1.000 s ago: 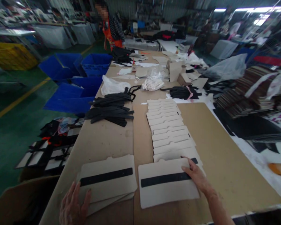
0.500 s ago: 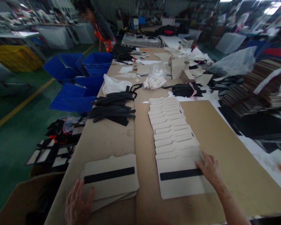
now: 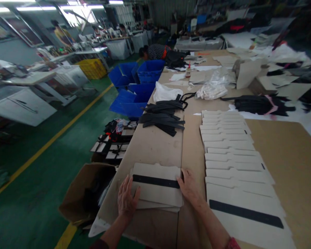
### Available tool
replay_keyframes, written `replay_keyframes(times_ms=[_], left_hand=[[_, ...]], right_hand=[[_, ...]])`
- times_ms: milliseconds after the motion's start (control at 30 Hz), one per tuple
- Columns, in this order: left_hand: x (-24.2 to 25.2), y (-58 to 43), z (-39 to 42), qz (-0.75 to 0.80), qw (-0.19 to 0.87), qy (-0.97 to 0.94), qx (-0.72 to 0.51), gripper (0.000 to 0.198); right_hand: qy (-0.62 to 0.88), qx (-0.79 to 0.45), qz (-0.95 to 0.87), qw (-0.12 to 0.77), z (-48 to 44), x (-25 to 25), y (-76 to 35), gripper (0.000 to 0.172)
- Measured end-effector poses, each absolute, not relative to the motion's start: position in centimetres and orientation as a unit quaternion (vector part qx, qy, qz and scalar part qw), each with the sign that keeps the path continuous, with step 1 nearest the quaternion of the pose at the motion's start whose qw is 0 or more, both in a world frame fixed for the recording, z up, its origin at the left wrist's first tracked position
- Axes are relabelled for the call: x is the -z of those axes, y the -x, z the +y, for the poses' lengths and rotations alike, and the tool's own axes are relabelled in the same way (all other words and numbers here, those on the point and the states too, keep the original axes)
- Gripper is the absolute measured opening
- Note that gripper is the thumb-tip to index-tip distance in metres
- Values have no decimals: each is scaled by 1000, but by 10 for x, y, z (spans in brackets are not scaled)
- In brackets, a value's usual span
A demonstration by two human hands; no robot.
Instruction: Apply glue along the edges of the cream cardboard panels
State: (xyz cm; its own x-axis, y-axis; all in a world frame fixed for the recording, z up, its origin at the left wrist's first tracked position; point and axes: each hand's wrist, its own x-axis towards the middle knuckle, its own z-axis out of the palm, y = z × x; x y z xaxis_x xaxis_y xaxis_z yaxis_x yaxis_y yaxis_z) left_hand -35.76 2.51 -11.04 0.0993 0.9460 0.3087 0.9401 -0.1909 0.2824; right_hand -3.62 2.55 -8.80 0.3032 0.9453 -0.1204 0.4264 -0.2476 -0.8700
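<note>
So the person had both hands on a small stack of pale boards [image 3: 155, 192], which lay on the tabletop [image 3: 158, 148] right between the two sets of fingers. The left hand [image 3: 125, 200] was pretty much released, fingers laid along the stack's left edge with the thumb well apart from them. The right hand [image 3: 190, 188] had its fingers touching the right edge near the far corner, thumb by the end of the black strip [image 3: 155, 181] on the top board; couldn't tell if those were actually pinching it or just resting there. Over to the right of the right fingers was a long overlapping row of similar boards [image 3: 233, 157]. Well past both sets of fingers sat a heap of loose black straps [image 3: 162, 119], with a white plastic bag [image 3: 167, 92] just beyond. Off left of the left fingers was an open cardboard box [image 3: 74, 192], below tabletop level, and some blue bins [image 3: 131, 110] stood farther out on that side.
</note>
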Motion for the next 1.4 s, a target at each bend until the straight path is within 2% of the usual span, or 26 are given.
replay_keyframes(times_ms=[167, 300, 433, 567, 667, 767, 933, 1033, 1267, 1400], left_hand=[[111, 358, 25, 642, 15, -735, -218, 54], [110, 358, 25, 639, 20, -734, -226, 53], [110, 358, 27, 638, 38, -734, -229, 61], [112, 359, 32, 647, 52, -728, -220, 72], [111, 356, 35, 651, 47, -730, -202, 76], [107, 353, 36, 649, 34, -734, -198, 77], [104, 348, 37, 655, 33, -731, -188, 74], [104, 347, 37, 648, 31, -733, -203, 74], [112, 353, 37, 638, 33, -739, -214, 70], [110, 352, 33, 630, 20, -743, -224, 60]], right_hand=[[714, -387, -421, 404, 20, 82, 41, 33], [702, -437, -364, 429, 5, 77, 66, 34], [676, -480, -327, 453, -5, 70, 69, 31], [635, -515, -307, 487, -29, 50, -1, 37], [617, -530, -283, 509, -72, 34, -85, 51], [682, -490, -257, 479, -120, 36, -163, 66], [817, -343, -300, 355, -164, 70, -229, 71], [856, -267, -306, 320, -167, 89, -234, 73], [888, -199, -305, 279, -172, 102, -231, 59], [896, -88, -364, 239, -161, 90, -210, 51]])
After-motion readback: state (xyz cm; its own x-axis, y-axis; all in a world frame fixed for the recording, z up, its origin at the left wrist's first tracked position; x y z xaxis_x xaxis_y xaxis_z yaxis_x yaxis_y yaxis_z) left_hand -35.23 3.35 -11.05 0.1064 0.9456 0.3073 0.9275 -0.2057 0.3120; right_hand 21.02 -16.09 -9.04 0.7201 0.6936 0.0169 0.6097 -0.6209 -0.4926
